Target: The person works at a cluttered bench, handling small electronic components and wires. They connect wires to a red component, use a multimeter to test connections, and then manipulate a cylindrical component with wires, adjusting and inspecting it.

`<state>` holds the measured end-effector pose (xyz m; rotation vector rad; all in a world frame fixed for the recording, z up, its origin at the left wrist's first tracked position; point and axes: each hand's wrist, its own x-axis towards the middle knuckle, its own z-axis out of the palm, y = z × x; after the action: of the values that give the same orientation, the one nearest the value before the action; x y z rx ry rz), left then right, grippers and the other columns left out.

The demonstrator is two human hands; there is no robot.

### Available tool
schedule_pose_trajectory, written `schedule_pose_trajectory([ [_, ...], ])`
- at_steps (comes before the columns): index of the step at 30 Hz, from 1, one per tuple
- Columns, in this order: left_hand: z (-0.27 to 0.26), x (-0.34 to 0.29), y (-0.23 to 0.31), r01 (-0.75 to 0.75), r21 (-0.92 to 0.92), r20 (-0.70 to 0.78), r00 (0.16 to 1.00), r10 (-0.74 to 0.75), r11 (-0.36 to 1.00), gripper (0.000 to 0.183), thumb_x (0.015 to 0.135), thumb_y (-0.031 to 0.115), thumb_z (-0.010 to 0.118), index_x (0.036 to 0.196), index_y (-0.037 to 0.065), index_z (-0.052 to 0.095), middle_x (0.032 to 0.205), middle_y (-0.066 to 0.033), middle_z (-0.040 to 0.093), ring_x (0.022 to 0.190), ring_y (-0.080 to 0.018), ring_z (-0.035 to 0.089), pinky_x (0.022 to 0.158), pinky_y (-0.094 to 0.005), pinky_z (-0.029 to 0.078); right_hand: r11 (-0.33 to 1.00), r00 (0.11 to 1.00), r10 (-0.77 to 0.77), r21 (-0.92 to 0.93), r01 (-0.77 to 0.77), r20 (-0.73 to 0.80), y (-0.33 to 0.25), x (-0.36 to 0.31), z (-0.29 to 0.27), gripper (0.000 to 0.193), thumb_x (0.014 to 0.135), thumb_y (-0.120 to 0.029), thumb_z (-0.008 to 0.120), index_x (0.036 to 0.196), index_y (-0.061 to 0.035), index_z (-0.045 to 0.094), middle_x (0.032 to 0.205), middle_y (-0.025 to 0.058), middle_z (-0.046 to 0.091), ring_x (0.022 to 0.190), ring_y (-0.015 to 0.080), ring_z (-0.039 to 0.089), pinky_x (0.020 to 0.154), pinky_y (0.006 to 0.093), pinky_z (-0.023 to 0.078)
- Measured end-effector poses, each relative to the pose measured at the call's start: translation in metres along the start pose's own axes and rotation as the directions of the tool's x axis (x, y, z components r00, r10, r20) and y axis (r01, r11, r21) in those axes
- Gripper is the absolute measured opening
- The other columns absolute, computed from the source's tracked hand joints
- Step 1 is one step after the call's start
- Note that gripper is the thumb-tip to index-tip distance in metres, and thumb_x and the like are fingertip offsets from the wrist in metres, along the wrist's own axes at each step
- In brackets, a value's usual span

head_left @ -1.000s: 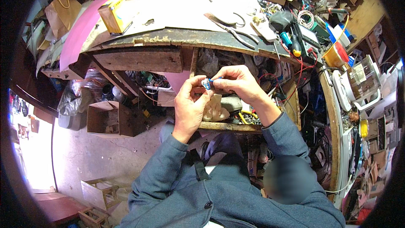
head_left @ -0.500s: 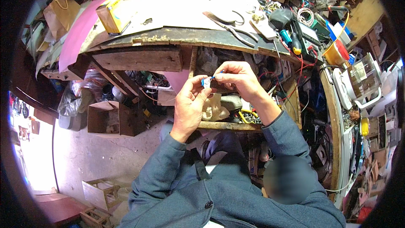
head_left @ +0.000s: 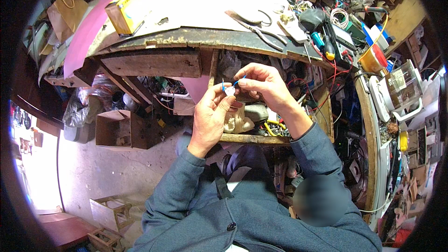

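My left hand (head_left: 211, 114) pinches a small white part (head_left: 229, 91) between thumb and fingers; what kind of part it is I cannot make out. Thin blue wire (head_left: 236, 83) comes off it, and one short end sticks up beside my left fingertips. The wire's other side bends up to my right hand (head_left: 265, 85), which has it between thumb and forefinger. Both hands are close together over a pulled-out wooden drawer (head_left: 254, 138). Inside the drawer, below my hands, lie a cream cloth-like bundle (head_left: 237, 120) and yellow-handled pliers (head_left: 269, 129).
A workbench carries large pincers (head_left: 261, 32), a yellow box (head_left: 123, 14), a screwdriver (head_left: 329, 52) and a meter (head_left: 342, 37) with red leads. An open cardboard box (head_left: 116, 130) stands on the floor at left. Clutter and a clear-lidded device (head_left: 402, 86) line the right side.
The blue wire has come into fuller view: it now curves between my hands, and an end stands up at my left fingertips. My hands have barely moved.
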<state>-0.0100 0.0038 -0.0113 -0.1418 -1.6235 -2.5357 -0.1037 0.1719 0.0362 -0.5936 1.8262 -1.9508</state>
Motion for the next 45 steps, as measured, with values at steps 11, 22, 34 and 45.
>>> schedule_pose_trajectory([
  [11,-0.0004,-0.0003,0.0091,0.051,0.011,0.023,0.998,-0.052,0.999,0.040,0.106,0.030,0.055,0.129,-0.003,0.057,0.109,-0.0138,0.071,0.088,-0.0206,0.073,0.079,-0.0302,0.059,0.999,1.000,0.010,-0.052,-0.010,-0.005,0.0023,0.0009,-0.0031,0.012,0.090,-0.018,0.076,0.093,-0.0070,0.073,0.076,-0.0061,0.066,0.062,0.0010,0.049,0.055,0.0192,0.037],
  [22,0.0012,0.0005,0.0095,0.057,0.003,-0.061,0.996,-0.057,0.998,0.053,0.108,0.037,0.049,0.141,-0.005,0.049,0.111,-0.0184,0.070,0.090,-0.0248,0.074,0.082,-0.0342,0.061,0.995,1.000,0.028,-0.095,-0.027,0.003,0.0023,0.0002,-0.0036,0.012,0.091,-0.019,0.076,0.092,-0.0071,0.073,0.074,-0.0072,0.064,0.062,0.0003,0.048,0.055,0.0189,0.036],
  [34,0.0008,-0.0002,0.0090,0.048,0.013,-0.041,0.998,-0.047,0.999,0.054,0.109,0.037,0.047,0.139,-0.007,0.050,0.110,-0.0187,0.070,0.092,-0.0254,0.073,0.085,-0.0348,0.060,0.992,0.999,0.038,-0.122,-0.037,0.005,0.0000,-0.0004,-0.0036,0.012,0.091,-0.019,0.075,0.092,-0.0065,0.073,0.075,-0.0074,0.063,0.064,0.0006,0.049,0.056,0.0198,0.037],
  [45,0.0000,0.0017,0.0058,0.042,-0.029,-0.037,0.998,-0.043,0.999,0.048,0.108,0.030,0.050,0.141,-0.005,0.049,0.110,-0.0168,0.071,0.095,-0.0247,0.073,0.086,-0.0354,0.060,0.995,0.999,0.034,-0.093,-0.033,0.017,-0.0019,-0.0010,-0.0024,0.013,0.091,-0.019,0.076,0.092,-0.0061,0.073,0.077,-0.0060,0.066,0.067,0.0009,0.052,0.058,0.0192,0.040],
])
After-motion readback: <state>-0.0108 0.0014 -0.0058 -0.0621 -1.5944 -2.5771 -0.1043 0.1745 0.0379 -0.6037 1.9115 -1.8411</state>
